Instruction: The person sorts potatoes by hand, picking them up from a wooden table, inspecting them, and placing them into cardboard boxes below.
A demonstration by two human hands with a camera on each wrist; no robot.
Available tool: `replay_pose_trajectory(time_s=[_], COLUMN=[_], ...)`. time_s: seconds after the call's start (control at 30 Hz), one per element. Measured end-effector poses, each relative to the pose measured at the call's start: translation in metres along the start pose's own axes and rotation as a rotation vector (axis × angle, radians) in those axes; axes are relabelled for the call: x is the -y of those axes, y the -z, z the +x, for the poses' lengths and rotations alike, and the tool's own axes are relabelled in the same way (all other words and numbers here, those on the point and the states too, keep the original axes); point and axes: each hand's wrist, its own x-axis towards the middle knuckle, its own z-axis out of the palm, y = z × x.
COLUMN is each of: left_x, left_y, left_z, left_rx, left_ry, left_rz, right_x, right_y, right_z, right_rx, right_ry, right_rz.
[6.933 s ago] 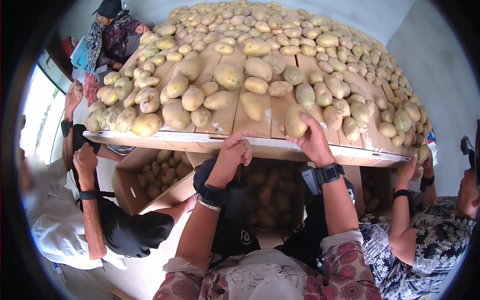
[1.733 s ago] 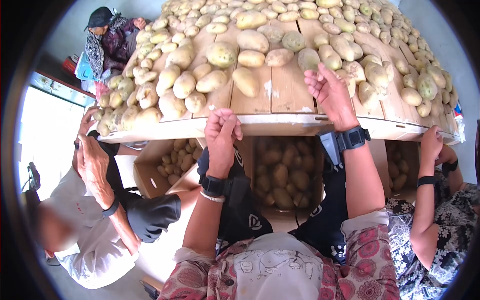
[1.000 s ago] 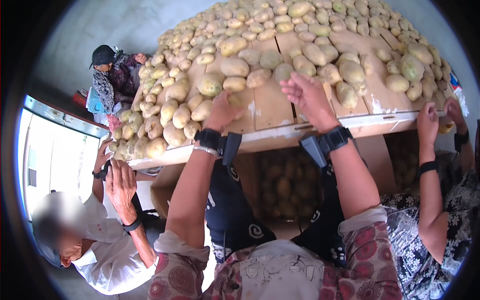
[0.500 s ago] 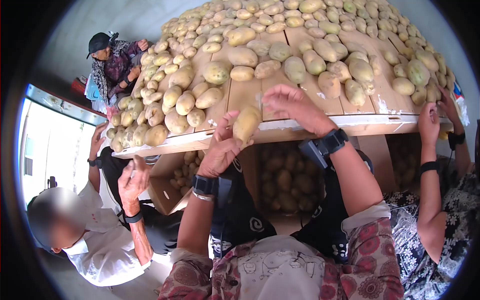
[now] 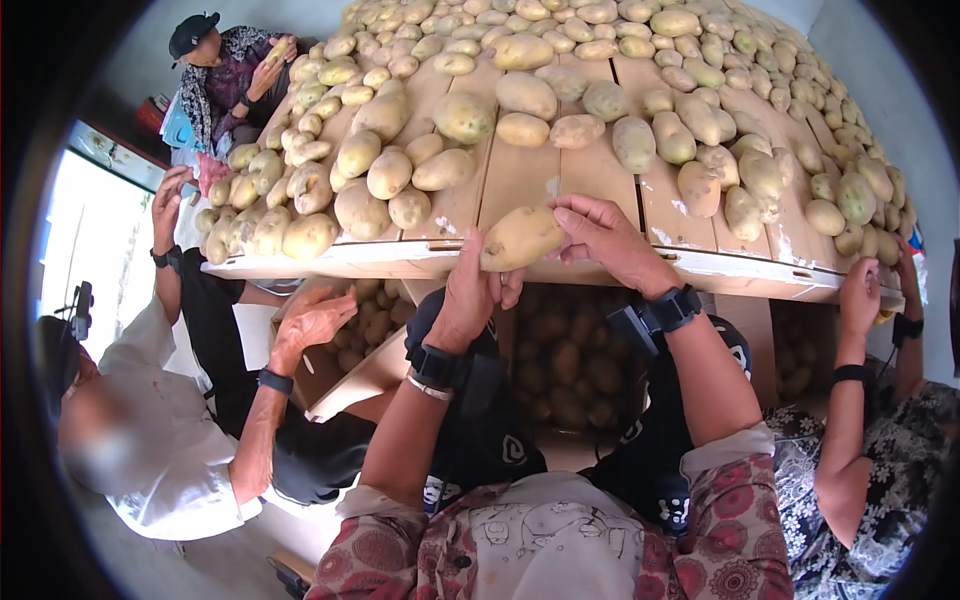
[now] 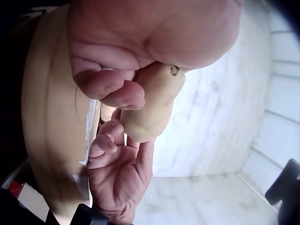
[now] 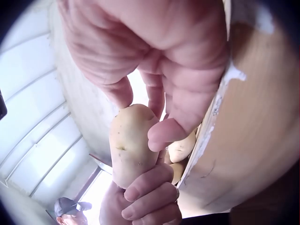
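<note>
Just above the table's front edge, a long yellow potato (image 5: 522, 240) is held sideways between both hands. My left hand (image 5: 467, 300) grips its left end, fingers curled round it from below. At the other end, the thumb and fingertips of my right hand (image 5: 615, 240) pinch it. The right wrist view shows small dark eyes on the potato (image 7: 133, 140), with the left hand (image 7: 150, 197) wrapped round its lower end. In the left wrist view a rough dark spot marks the end of the potato (image 6: 152, 103) near the left palm.
Many potatoes (image 5: 461, 117) cover the cardboard-topped table (image 5: 510, 195). Under its white front edge (image 5: 420, 258) stand boxes of potatoes (image 5: 570, 360). People sit close on both sides, one hand (image 5: 315, 318) near my left forearm; another person (image 5: 235, 80) sits at the back left.
My left hand reached onto the table, took up the potato lying near the front and brought it back over the edge. My right hand has come in to hold its other end.
</note>
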Motion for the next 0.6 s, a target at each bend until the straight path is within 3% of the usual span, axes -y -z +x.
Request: replay_pose_trajectory(time_s=[0.17,0.37,0.43,0.5,0.6], left_x=[-0.001,-0.004,0.003,0.003,0.007], left_y=[-0.006,-0.020,-0.003,0.008,0.010], left_z=[-0.001,-0.006,-0.001,0.001,0.002], left_rx=[-0.012,-0.130,-0.040,0.076,0.020], left_ry=[-0.109,-0.065,0.004,0.040,0.071], left_rz=[-0.029,-0.124,-0.103,-0.024,0.060], right_x=[0.004,0.006,0.004,0.004,0.007], right_y=[-0.003,-0.006,-0.004,-0.004,-0.004], right_z=[-0.007,-0.005,-0.008,-0.009,-0.011], right_rx=[-0.002,-0.040,-0.032,0.061,0.101], right_ry=[0.038,0.024,0.006,0.152,0.104], right_rz=[-0.052,0.039,0.026,-0.147,-0.150])
